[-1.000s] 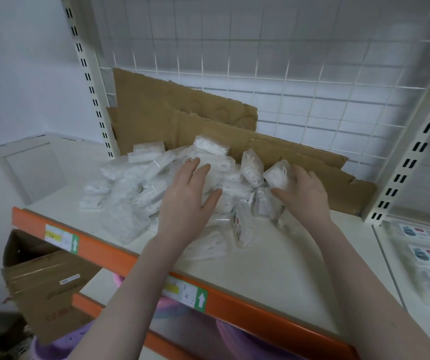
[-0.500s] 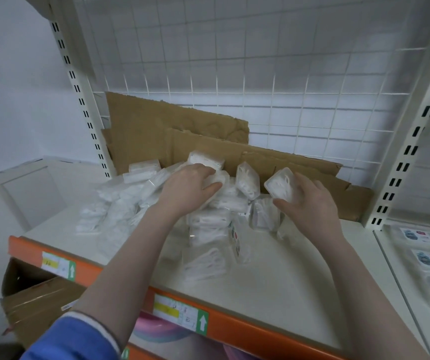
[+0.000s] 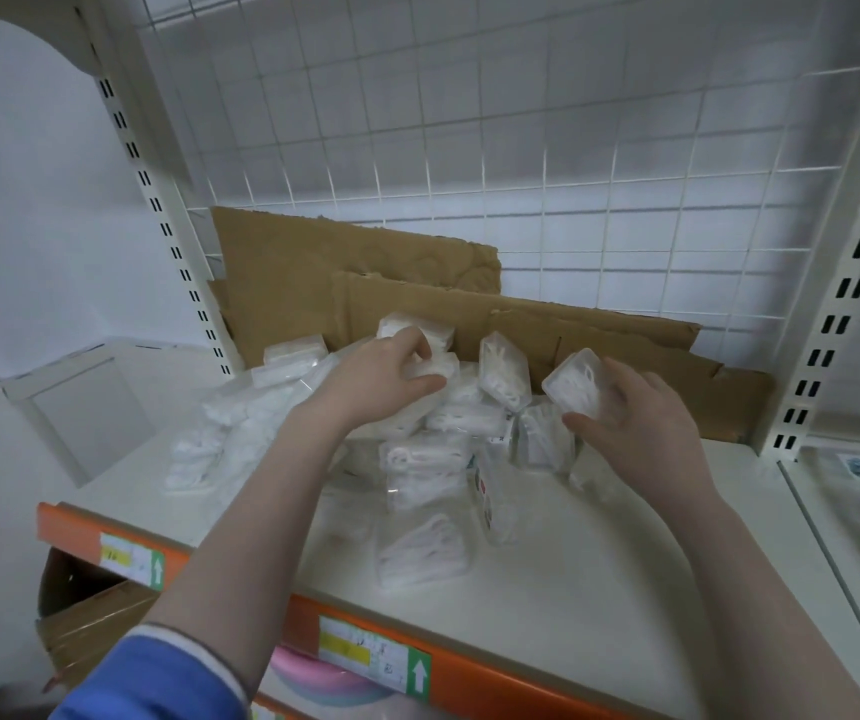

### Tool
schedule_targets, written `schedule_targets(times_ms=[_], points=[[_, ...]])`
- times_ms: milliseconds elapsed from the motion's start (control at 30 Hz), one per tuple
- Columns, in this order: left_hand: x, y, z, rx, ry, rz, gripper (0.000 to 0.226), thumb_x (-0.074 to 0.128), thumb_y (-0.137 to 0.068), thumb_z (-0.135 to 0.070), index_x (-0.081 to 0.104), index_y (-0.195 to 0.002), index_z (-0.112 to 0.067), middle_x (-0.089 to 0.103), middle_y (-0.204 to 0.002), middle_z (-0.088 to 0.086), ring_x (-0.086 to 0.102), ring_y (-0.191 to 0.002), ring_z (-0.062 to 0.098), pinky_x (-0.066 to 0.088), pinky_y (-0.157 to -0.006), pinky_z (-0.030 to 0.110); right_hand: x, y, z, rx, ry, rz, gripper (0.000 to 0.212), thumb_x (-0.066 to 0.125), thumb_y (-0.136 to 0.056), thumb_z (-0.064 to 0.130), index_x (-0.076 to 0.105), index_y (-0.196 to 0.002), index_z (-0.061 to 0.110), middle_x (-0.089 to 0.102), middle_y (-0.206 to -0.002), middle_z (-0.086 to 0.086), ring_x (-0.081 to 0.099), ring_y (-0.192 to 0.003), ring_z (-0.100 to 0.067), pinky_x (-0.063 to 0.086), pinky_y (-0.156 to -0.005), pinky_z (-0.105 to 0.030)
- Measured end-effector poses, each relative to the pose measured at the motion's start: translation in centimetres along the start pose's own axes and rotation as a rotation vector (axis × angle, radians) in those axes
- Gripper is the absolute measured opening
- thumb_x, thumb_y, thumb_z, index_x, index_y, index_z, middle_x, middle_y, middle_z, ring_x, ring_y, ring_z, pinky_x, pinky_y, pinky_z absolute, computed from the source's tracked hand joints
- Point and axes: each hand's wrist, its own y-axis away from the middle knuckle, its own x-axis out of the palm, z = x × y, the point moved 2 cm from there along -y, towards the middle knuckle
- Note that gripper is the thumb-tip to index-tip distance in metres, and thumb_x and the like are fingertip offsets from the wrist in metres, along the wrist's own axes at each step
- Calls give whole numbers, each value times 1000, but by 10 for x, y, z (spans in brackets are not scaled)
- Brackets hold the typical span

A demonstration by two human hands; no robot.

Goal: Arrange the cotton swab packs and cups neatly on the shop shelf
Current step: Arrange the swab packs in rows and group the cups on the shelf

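Clear pack (image 3: pixel 576 383), tilted long-axis up-left, pinched in right hand (image 3: pixel 641 423); left hand (image 3: pixel 381 381) seemingly gripping another pack (image 3: pixel 430 367).

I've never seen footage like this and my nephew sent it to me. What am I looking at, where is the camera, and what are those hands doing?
There is no machine here: a person wears a camera on the head, so this one view looks forward and down at their own arms. They stand at a shop shelf with an orange front edge and price labels. On it lies a loose pile of packs, clear plastic with white contents, in front of torn cardboard that leans on the wire back. The left hand reaches into the top of the pile and grips a pack there. The right hand holds one small clear box, tilted, above the shelf. More goods lie on the next shelf at the right.
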Motion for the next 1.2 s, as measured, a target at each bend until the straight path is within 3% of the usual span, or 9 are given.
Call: schedule_targets(times_ms=[200, 467, 600, 833, 1000, 1200], points=[[-6, -10, 7, 11, 12, 48, 36, 62, -84, -46, 53, -109, -21, 56, -114, -8, 52, -108, 13, 42, -84, 28, 2, -3, 1, -8, 9, 10, 70, 70, -78, 38, 40, -139, 20, 54, -116, -6, 49, -109, -26, 40, -95, -40], [-9, -19, 3, 45, -22, 135, 67, 67, -80, -45, 47, -136, -14, 45, -135, 0, 41, -124, 14, 33, -95, 21, 1, -2, 1, -5, 7, 11, 71, 71, -78, 37, 40, -140, 18, 53, -117, -6, 48, -111, -26, 37, -95, -37], [-13, -19, -3, 33, -63, 139, 68, 70, -76, -45, 50, -132, -13, 43, -131, -2, 41, -121, 14, 36, -96, 25, -1, 1, 1, 15, 22, 28, 71, 71, -78, 37, 41, -139, 18, 53, -116, -8, 48, -111, -27, 37, -94, -37], [-31, 1, -20, 127, -119, 77, 61, 74, -72, -42, 50, -123, -17, 49, -118, -2, 45, -101, 13, 38, -82, 25, -25, 19, 4, 14, 191, 1, 69, 72, -76, 32, 45, -137, 15, 53, -113, -15, 46, -106, -32, 35, -91, -36], [-26, 27, -38, 237, -63, 65, 56, 74, -70, -44, 52, -117, -23, 50, -114, -8, 46, -103, 10, 41, -85, 28, -54, 49, 0, 74, 287, 1, 68, 72, -74, 30, 47, -136, 14, 52, -114, -18, 45, -109, -35, 34, -92, -37], [7, 56, -76, 376, 66, 122, 61, 75, -70, -43, 49, -125, -30, 48, -113, -12, 43, -106, 8, 32, -88, 24, -90, 98, -25, 161, 351, 11, 69, 74, -71, 30, 51, -133, 14, 54, -111, -18, 46, -107, -37, 39, -91, -42]])
